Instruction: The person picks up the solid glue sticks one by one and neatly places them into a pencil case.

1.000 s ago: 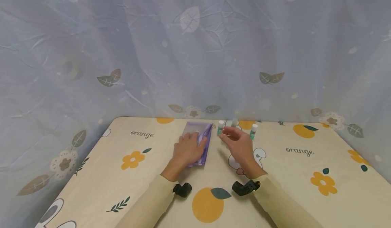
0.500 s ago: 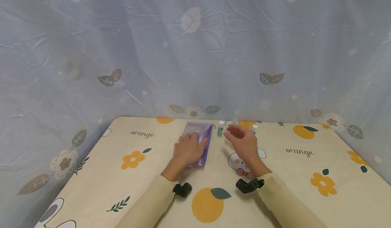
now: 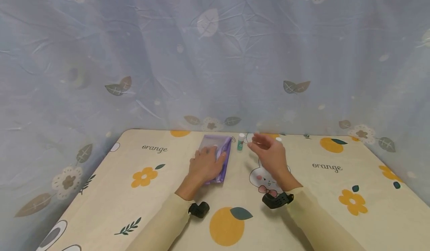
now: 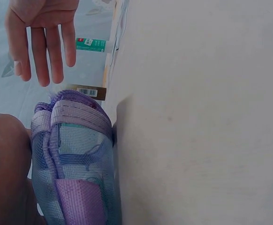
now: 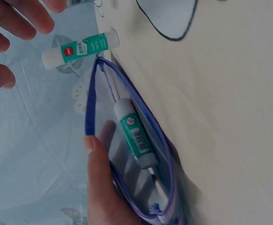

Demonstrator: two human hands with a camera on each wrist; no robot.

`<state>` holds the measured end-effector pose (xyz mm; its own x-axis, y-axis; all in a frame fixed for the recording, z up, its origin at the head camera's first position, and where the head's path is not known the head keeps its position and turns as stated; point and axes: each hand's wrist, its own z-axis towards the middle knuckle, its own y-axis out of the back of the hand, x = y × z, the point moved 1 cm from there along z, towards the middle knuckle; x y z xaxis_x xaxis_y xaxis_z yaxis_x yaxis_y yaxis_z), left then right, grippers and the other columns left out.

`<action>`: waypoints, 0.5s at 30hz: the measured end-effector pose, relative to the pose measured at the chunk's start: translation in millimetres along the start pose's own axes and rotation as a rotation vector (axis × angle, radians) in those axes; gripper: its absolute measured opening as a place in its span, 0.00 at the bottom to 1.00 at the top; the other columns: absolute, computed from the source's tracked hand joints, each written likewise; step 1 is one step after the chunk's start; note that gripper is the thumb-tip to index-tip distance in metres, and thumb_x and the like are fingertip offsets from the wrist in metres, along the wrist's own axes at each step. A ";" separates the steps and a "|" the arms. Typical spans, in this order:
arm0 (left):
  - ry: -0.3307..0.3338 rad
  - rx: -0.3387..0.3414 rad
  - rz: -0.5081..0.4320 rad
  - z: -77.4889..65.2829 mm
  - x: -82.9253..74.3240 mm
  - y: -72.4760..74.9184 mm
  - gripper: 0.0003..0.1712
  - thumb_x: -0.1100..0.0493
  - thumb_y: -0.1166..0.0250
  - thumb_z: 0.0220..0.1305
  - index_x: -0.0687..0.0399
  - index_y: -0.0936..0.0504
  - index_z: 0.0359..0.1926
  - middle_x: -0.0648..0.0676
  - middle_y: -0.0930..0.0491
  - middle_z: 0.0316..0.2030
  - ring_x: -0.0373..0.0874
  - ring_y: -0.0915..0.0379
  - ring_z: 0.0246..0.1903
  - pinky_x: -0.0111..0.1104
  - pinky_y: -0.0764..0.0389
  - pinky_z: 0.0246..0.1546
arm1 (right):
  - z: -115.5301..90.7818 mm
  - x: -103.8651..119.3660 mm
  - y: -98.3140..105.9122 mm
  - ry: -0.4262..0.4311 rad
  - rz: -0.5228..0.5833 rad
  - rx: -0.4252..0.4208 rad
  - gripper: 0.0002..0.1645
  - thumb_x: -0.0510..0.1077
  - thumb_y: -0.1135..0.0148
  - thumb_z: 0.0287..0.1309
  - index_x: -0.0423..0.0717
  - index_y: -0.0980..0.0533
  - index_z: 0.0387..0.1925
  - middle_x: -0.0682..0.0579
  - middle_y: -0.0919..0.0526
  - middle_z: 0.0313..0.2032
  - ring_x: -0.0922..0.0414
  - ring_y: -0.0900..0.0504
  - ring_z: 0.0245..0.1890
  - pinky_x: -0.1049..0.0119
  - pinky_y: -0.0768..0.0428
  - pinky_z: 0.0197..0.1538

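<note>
A purple mesh zip pouch (image 3: 215, 139) lies on the table with my left hand (image 3: 205, 165) over it. In the right wrist view, the left thumb (image 5: 101, 180) grips the edge of the pouch's gaping mouth, and its other fingers show through the mesh. Inside that mouth sits a green glue stick (image 5: 135, 133). My right hand (image 3: 271, 157) hovers above the table, holding nothing, its fingers loosely bent. Between pouch and right hand, a glue stick with a white cap (image 3: 240, 142) stands upright. Another glue stick (image 4: 92, 44) stands beyond the right hand, mostly hidden in the head view.
In the left wrist view, a brown item with a barcode (image 4: 92, 92) stands behind the pouch; its kind is unclear. A patterned cloth (image 3: 147, 206) covers the table, and a grey-blue curtain (image 3: 201, 64) hangs along its far edge.
My right hand has moved to the right, away from the glue stick beside the pouch, and now hides more of the far right one. The left hand has stayed on the pouch.
</note>
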<state>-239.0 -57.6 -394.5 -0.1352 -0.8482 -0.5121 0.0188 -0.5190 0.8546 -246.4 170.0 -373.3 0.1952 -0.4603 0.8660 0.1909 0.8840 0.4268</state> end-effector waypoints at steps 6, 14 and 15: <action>-0.001 -0.002 0.003 0.1 1.7 0.3 0.39 0.36 0.53 0.81 0.56 0.32 0.78 0.66 0.32 0.76 0.70 0.38 0.75 0.69 0.33 0.69 | 1.0 1.2 9.3 0.001 0.037 0.010 0.32 0.53 0.29 0.69 0.51 0.24 0.70 0.47 0.14 0.63 0.49 0.14 0.63 0.78 0.20 0.53; -0.007 0.001 -0.007 2.2 3.8 -2.6 0.39 0.35 0.53 0.81 0.56 0.33 0.79 0.67 0.32 0.76 0.70 0.39 0.76 0.69 0.34 0.69 | 1.8 5.0 23.5 0.001 0.032 -0.007 0.32 0.53 0.29 0.70 0.53 0.24 0.72 0.48 0.15 0.65 0.50 0.17 0.66 0.79 0.21 0.54; -0.009 0.001 -0.009 2.1 3.4 -2.7 0.40 0.35 0.53 0.80 0.56 0.33 0.79 0.67 0.32 0.76 0.70 0.39 0.76 0.69 0.34 0.69 | 2.3 5.5 25.4 0.006 0.036 -0.013 0.32 0.53 0.29 0.70 0.52 0.24 0.71 0.48 0.15 0.65 0.49 0.17 0.66 0.81 0.21 0.53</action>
<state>-241.6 -58.9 -398.3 -0.1440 -0.8428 -0.5186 0.0169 -0.5261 0.8502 -242.7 190.1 -357.1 0.2078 -0.4285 0.8793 0.1962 0.8989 0.3917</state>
